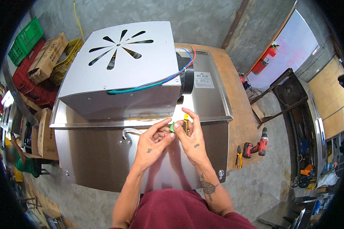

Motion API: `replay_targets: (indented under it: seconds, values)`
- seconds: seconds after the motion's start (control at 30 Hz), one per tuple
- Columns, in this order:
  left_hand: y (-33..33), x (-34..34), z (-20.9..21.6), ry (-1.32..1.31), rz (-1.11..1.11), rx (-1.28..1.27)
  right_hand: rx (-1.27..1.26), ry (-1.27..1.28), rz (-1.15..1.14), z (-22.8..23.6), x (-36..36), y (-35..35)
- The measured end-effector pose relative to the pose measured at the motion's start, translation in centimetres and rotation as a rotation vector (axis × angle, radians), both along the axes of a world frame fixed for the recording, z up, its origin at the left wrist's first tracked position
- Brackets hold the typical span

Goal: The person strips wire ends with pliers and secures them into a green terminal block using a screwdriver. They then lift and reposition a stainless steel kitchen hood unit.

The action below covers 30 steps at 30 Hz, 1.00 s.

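Both my hands meet over the front of a shiny steel hood [95, 156]. Finger and thumb of my left hand [152, 143] are closed on a small green piece [172, 127] whose kind I cannot make out. My right hand [193, 143] has its thumb against that piece and grips a slim yellow-ended object [186, 117], partly hidden by the fingers. Behind them stands a steel fan housing [74, 82] with petal-shaped slots. Blue, red and green wires [153, 84] run out of a slot in it, toward a black round duct collar [186, 76].
A white cable [130, 131] lies left of my hands. Orange-handled pliers [239, 157] and a red cordless drill [262, 142] lie at the wooden table's right edge [219, 72]. Crates [26, 42] and cartons [46, 133] stand left. Another person [26, 162] works at far left.
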<state>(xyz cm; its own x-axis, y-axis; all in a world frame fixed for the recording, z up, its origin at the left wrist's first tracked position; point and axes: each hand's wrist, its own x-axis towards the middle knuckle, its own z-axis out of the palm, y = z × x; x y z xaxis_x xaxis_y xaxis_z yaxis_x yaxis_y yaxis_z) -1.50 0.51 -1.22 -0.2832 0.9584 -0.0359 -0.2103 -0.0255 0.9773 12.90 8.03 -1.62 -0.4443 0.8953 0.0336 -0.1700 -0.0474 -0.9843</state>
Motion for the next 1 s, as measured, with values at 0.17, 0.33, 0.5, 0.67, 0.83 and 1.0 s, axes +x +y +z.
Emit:
replay_targets:
  seconds: [0.17, 0.33, 0.5, 0.67, 0.83, 1.0]
  values:
    - [-0.4, -0.2, -0.8, -0.019, 0.007, 0.048, -0.007, -0.009, -0.061, 0.1, -0.1, -0.1]
    - [0.0, -0.4, -0.6, 0.127, -0.014, 0.017, 0.062, -0.039, -0.118, 0.0, -0.2, -0.4]
    - [-0.1, -0.2, -0.5, 0.106, 0.087, 0.043, -0.052, 0.024, -0.164, -0.2, -0.2, 0.1]
    - [-0.3, -0.3, -0.8, 0.017, 0.145, 0.058, -0.152, 0.102, -0.171, -0.7, -0.1, 0.2]
    - [-0.2, -0.3, -0.7, 0.029, 0.174, 0.016, -0.206, 0.121, -0.148, -0.2, -0.1, 0.0]
    - [-0.4, -0.1, -0.5, 0.106, 0.145, 0.003, -0.214, 0.115, -0.137, -0.4, 0.0, 0.1]
